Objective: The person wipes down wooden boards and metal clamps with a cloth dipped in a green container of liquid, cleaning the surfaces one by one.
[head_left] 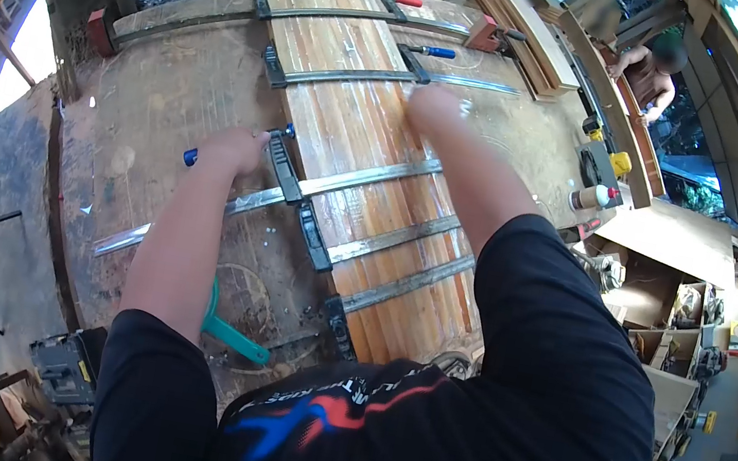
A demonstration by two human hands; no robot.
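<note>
A panel of glued wooden strips [343, 127] lies across the workbench with several bar clamps over it. My left hand [235, 151] is closed around the blue-ended screw handle of a bar clamp [282, 166] at the panel's left edge. That clamp's metal bar crosses the strips and sticks out to the left. My right hand [434, 110] is closed at the panel's right edge, beside another clamp [342, 76]; its fingers are hidden, so what it holds cannot be made out. Nearer my body, two more clamps [397, 240] cross the panel.
A teal-handled tool [236, 338] lies by my left forearm. On the bench [164, 106], a stack of boards [531, 42], a glue bottle [595, 197] and a yellow tool [619, 163] sit to the right. Another person [651, 78] stands beyond a long board at the far right.
</note>
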